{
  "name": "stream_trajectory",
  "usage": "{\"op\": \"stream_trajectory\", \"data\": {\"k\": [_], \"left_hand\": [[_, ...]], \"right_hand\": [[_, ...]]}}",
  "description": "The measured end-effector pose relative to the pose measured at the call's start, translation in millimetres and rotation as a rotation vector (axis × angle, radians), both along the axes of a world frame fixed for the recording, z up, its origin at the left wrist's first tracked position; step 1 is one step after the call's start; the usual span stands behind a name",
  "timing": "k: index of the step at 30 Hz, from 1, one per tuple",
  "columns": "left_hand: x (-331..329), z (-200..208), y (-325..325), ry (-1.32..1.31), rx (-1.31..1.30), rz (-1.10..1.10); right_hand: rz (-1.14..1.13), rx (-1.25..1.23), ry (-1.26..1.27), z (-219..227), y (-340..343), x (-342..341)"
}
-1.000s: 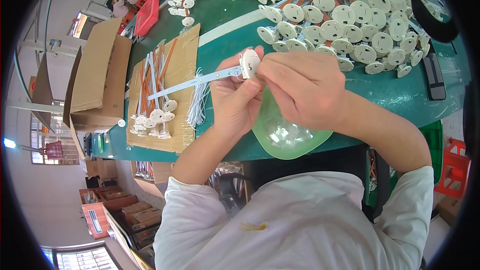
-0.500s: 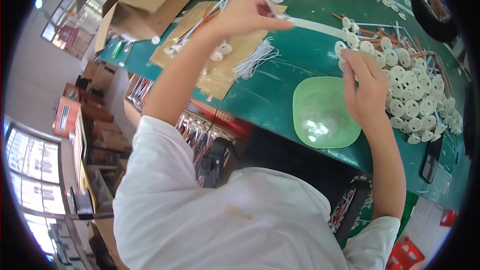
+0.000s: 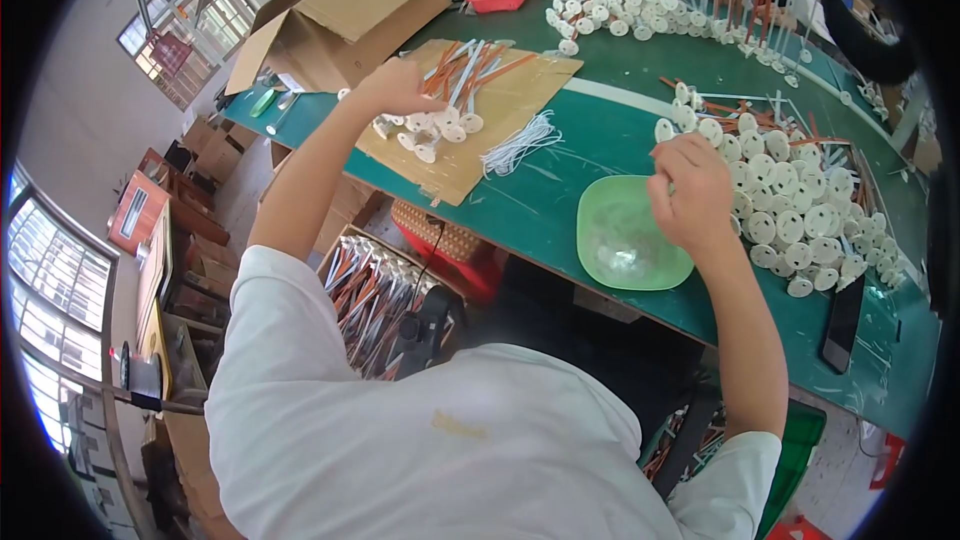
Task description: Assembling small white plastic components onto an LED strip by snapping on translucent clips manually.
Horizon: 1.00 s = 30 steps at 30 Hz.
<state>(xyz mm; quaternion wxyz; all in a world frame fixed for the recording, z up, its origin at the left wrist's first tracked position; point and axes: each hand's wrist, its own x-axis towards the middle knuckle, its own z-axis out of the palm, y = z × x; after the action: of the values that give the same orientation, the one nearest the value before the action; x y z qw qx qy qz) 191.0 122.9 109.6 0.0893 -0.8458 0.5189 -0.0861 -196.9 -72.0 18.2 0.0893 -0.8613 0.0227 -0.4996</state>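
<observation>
The hands, together on one strip-tailed disc a second ago, are now well apart — that piece was presumably released. Left hand (image 3: 392,90): beside the disc cluster (image 3: 452,124) on the left cardboard (image 3: 440,176). Right hand (image 3: 692,190): curled near the green bowl (image 3: 598,202) and right-hand disc heap (image 3: 785,202) — both grips indiscernible.

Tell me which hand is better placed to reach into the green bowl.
Likely the right hand: it overlaps the upper right rim of the green bowl in this view, while the left hand is farther off, by the white discs on the cardboard sheet.
</observation>
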Motion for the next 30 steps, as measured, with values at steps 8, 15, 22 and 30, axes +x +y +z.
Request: {"op": "stream_trajectory", "data": {"k": [8, 15, 22, 30], "left_hand": [[-53.1, 20.8, -19.7, -0.066, 0.182, 0.08], [-103.5, 29.6, -69.1, -0.162, 0.231, -0.036], [-129.6, -22.0, -194.8, 0.134, -0.107, -0.435], [-133.6, -116.8, -319.0, 0.37, -0.539, -0.694]], "right_hand": [[-0.043, -0.042, 0.035, -11.2, 1.0, 5.9], [-0.02, -0.058, 0.046, -13.9, 3.2, 10.5], [0.008, -0.058, 0.029, -12.5, 2.0, 9.9], [0.044, -0.033, 0.073, -15.7, 2.0, 8.3]]}}
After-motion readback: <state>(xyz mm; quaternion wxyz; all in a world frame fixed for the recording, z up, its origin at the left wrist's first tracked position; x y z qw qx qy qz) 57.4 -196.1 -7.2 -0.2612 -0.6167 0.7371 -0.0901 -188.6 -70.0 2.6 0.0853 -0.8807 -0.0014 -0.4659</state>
